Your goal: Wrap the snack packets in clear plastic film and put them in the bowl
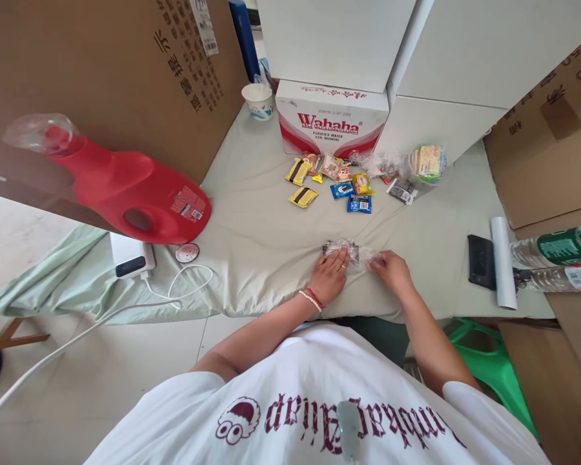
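Note:
My left hand (330, 278) lies with its fingers stretched flat on a clear plastic bag (364, 254) near the front of the cloth-covered table. A dark packet (327, 248) shows through the plastic under those fingertips; its kind is hard to make out. At the bag's right end, my right hand (392, 271) pinches the plastic between thumb and fingers. Beyond both hands lie several small wrapped snacks, among them a yellow packet (303, 197), a blue packet (359, 204) and a grey-black packet (401, 191).
Behind the snacks stands a Wahaha carton (332, 123), with a paper cup (258, 103) beside it. A clear bag of snacks (427, 163) rests at back right. Left are a red jug (140, 187) and a white power bank (130, 255); right, a black phone-like object (481, 261) and bottles (566, 247).

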The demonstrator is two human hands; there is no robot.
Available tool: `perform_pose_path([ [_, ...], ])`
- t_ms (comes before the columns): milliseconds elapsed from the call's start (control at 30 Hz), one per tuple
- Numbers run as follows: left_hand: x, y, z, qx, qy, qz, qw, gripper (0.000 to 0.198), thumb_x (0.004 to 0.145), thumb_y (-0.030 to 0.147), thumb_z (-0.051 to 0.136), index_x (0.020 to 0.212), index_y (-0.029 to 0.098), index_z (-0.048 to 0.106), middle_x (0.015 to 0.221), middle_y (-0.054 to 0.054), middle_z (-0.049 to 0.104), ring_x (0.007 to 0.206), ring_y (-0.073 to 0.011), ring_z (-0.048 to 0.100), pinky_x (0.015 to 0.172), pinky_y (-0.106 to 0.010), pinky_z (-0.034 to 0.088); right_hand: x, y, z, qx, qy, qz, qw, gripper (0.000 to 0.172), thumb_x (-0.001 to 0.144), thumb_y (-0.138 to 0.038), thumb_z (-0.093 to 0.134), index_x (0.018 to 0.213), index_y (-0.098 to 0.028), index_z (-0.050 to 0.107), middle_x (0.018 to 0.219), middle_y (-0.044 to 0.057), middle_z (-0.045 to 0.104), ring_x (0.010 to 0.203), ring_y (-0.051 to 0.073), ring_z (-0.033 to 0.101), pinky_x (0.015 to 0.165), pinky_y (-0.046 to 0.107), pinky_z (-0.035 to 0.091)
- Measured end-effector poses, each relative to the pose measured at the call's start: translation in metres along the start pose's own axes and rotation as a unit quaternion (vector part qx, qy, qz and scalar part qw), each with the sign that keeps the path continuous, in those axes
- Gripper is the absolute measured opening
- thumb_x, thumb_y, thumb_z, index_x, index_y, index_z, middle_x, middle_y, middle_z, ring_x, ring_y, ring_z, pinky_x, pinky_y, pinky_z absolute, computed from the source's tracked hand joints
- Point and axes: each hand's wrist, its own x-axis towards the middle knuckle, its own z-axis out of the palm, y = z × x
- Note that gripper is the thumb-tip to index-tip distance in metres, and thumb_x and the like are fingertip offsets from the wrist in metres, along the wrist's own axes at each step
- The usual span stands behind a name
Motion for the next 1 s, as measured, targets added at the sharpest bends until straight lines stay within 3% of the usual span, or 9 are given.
perform_pose_path([
  [133, -0.001, 0.001, 0.001, -0.011, -0.005, 0.004, 1.0, 0.058, 0.094, 0.012, 0.045, 0.151, 0.01, 0.049, 0.16, -0.015, 0.048, 0.143, -0.0264, 0.05, 0.107, -0.043, 0.044, 0.021, -0.034, -0.012, 0.026, 0.018, -0.075, 0.997, 0.017, 0.092, -0.034, 0.059, 0.088, -0.021, 0.07, 0.092, 0.006, 0.065, 0.078, 0.02, 0.061, 0.072, 0.03, 0.047],
  [200, 0.0, 0.002, 0.001, -0.018, -0.007, 0.0, 1.0, 0.055, 0.094, 0.01, 0.043, 0.148, 0.01, 0.053, 0.158, -0.016, 0.051, 0.143, -0.0277, 0.05, 0.112, -0.048, 0.041, 0.031, -0.06, -0.006, 0.023, 0.029, -0.116, 0.993, 0.015, 0.091, -0.03, 0.059, 0.093, -0.021, 0.071, 0.091, 0.006, 0.066, 0.08, 0.02, 0.062, 0.074, 0.03, 0.048],
  [333, 0.003, -0.008, -0.007, -0.07, -0.007, 0.018, 0.997, 0.045, 0.089, 0.009, 0.048, 0.13, 0.006, 0.066, 0.14, -0.02, 0.066, 0.143, -0.032, 0.05, 0.121, -0.055, 0.035, 0.044, -0.101, 0.017, -0.019, -0.029, -0.203, 0.979, 0.022, 0.097, -0.024, 0.052, 0.101, -0.019, 0.073, 0.097, 0.009, 0.07, 0.088, 0.022, 0.063, 0.083, 0.031, 0.048],
  [467, -0.003, -0.042, -0.028, -0.217, 0.025, 0.109, 0.97, 0.05, 0.077, 0.009, 0.053, 0.124, 0.011, 0.07, 0.134, -0.017, 0.07, 0.138, -0.027, 0.057, 0.121, -0.047, 0.043, 0.035, -0.1, 0.027, -0.012, -0.051, -0.309, 0.95, 0.038, 0.107, -0.028, 0.036, 0.109, -0.018, 0.073, 0.105, 0.011, 0.071, 0.098, 0.023, 0.062, 0.095, 0.037, 0.048],
  [567, -0.019, -0.067, -0.044, -0.296, 0.088, 0.086, 0.947, 0.047, 0.076, 0.008, 0.05, 0.115, 0.021, 0.072, 0.121, -0.009, 0.076, 0.127, -0.0231, 0.065, 0.117, -0.049, 0.047, 0.018, -0.09, 0.032, -0.036, -0.028, -0.359, 0.932, 0.04, 0.105, -0.039, 0.046, 0.133, -0.017, 0.065, 0.129, 0.014, 0.066, 0.118, 0.029, 0.055, 0.107, 0.046, 0.044],
  [667, -0.039, -0.078, -0.052, -0.321, 0.15, -0.016, 0.935, 0.033, 0.079, 0.01, 0.051, 0.099, 0.022, 0.073, 0.102, -0.007, 0.079, 0.113, -0.0232, 0.071, 0.106, -0.048, 0.054, 0.006, -0.086, 0.041, -0.088, -0.005, -0.341, 0.936, 0.054, 0.096, -0.038, 0.062, 0.145, -0.017, 0.057, 0.143, 0.016, 0.058, 0.128, 0.036, 0.047, 0.107, 0.051, 0.043],
  [833, -0.053, -0.072, -0.055, -0.399, 0.179, -0.155, 0.886, 0.018, 0.089, 0.02, 0.055, 0.088, 0.022, 0.072, 0.095, -0.006, 0.076, 0.1, -0.0212, 0.073, 0.096, -0.041, 0.057, 0.022, -0.086, 0.039, -0.022, 0.021, -0.279, 0.96, 0.041, 0.1, -0.034, 0.055, 0.136, -0.019, 0.066, 0.134, 0.016, 0.065, 0.119, 0.034, 0.053, 0.106, 0.051, 0.046],
  [933, -0.042, -0.06, -0.056, -0.499, 0.183, -0.255, 0.808, 0.021, 0.095, 0.035, 0.057, 0.102, 0.022, 0.072, 0.111, -0.009, 0.073, 0.106, -0.0212, 0.07, 0.092, -0.038, 0.059, 0.038, -0.084, 0.027, 0.147, 0.072, -0.189, 0.968, 0.044, 0.104, -0.049, 0.043, 0.124, -0.021, 0.07, 0.118, 0.014, 0.072, 0.109, 0.032, 0.061, 0.1, 0.05, 0.05],
  [1000, -0.028, -0.05, -0.053, -0.583, 0.167, -0.312, 0.731, 0.031, 0.093, 0.045, 0.064, 0.116, 0.023, 0.068, 0.126, -0.01, 0.068, 0.116, -0.023, 0.067, 0.088, -0.036, 0.061, 0.041, -0.083, 0.023, 0.302, 0.078, -0.098, 0.945, 0.053, 0.103, -0.061, 0.039, 0.115, -0.021, 0.071, 0.103, 0.01, 0.075, 0.094, 0.028, 0.067, 0.088, 0.045, 0.055],
])
